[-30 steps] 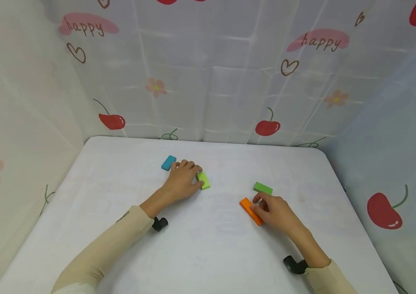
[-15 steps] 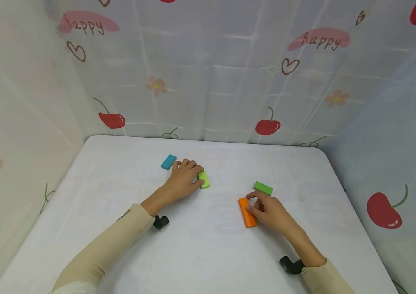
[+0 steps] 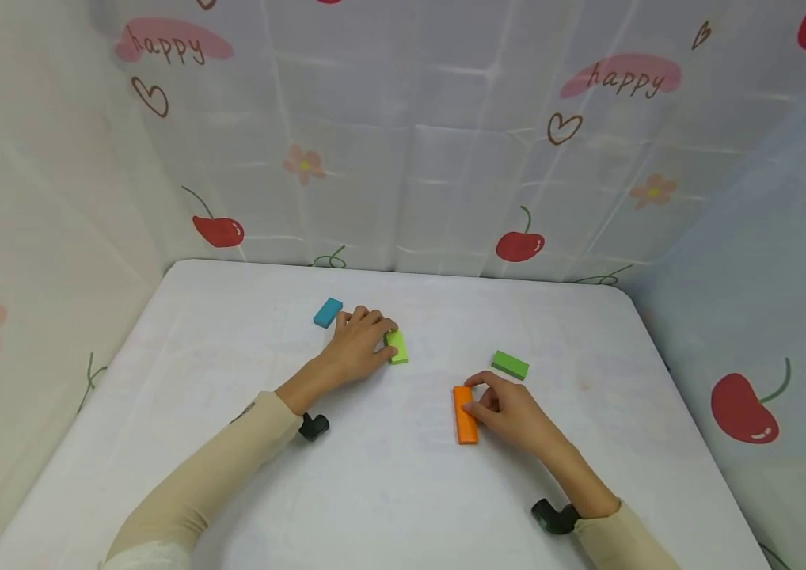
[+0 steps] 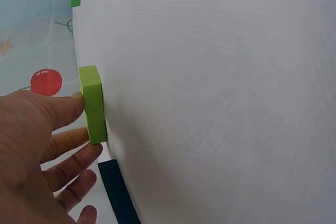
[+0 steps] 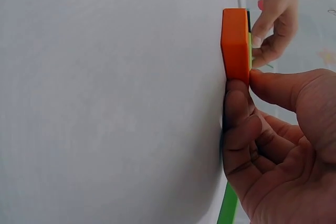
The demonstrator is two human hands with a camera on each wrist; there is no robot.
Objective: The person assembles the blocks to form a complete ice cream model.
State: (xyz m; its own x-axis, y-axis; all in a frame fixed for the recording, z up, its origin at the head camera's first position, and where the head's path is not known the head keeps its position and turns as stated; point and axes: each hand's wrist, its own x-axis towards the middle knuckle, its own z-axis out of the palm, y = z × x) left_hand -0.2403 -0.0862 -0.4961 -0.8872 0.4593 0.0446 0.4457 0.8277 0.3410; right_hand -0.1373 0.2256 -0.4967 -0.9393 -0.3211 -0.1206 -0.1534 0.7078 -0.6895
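Observation:
My left hand [image 3: 358, 348] holds a lime-green block [image 3: 398, 348] between thumb and forefinger, its other fingers spread beyond it. In the left wrist view the thumb lies against one face of that lime-green block [image 4: 92, 103]. Just past those fingers is a blue block [image 3: 328, 313]. To the right, my right hand [image 3: 513, 412] pinches an orange block [image 3: 465, 416] by its right side, low at the white table. The right wrist view shows thumb and forefinger at the near end of the orange block [image 5: 235, 45]. A darker green block [image 3: 511, 364] lies behind the right hand.
The white table [image 3: 374, 491] ends at a back edge against a printed curtain [image 3: 403, 158]; more curtain hangs at both sides. Black wrist cameras sit under the left wrist [image 3: 313, 427] and right wrist [image 3: 555, 516], close above the table.
My right hand has moved left with the orange block, which has turned from slanted to nearly straight front-to-back. The left hand and lime-green block have hardly moved.

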